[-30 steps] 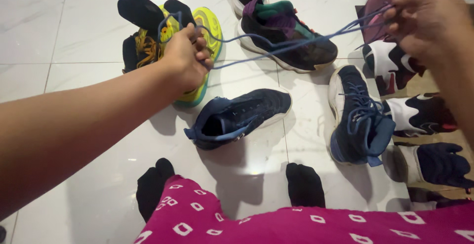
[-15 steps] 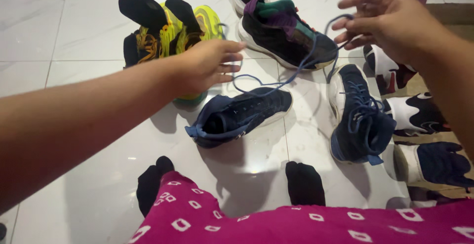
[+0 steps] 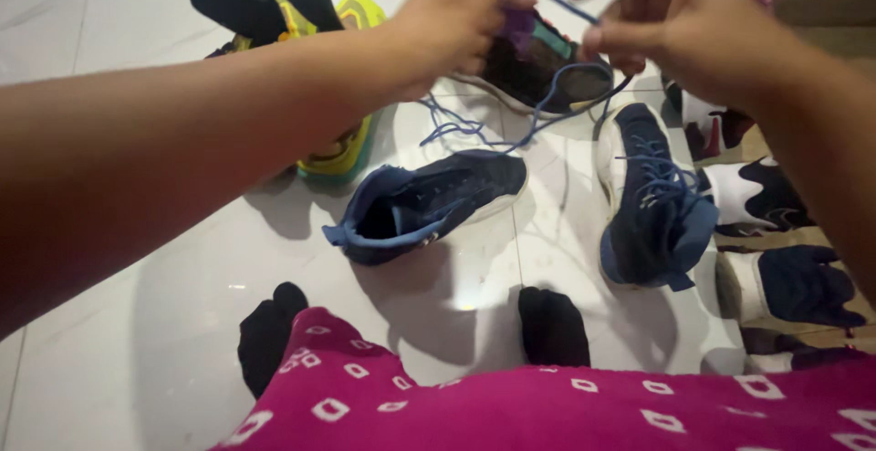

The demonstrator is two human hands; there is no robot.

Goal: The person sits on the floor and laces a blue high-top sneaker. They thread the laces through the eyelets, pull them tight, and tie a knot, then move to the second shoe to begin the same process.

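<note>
The left hand (image 3: 456, 13) and right hand (image 3: 680, 18) both pinch the blue shoelace (image 3: 547, 95), raised between them. Its slack hangs below toward the unlaced navy shoe (image 3: 429, 203), lying lengthwise nearer the left hand.

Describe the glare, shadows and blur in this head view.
Head view: a small bright glare spot on the glossy white floor tiles near the socked feet; soft shadows fall under the laceless navy sneaker and both arms; the left hand, right hand and blue shoelace are motion-blurred; frame edges look slightly stretched.
</note>
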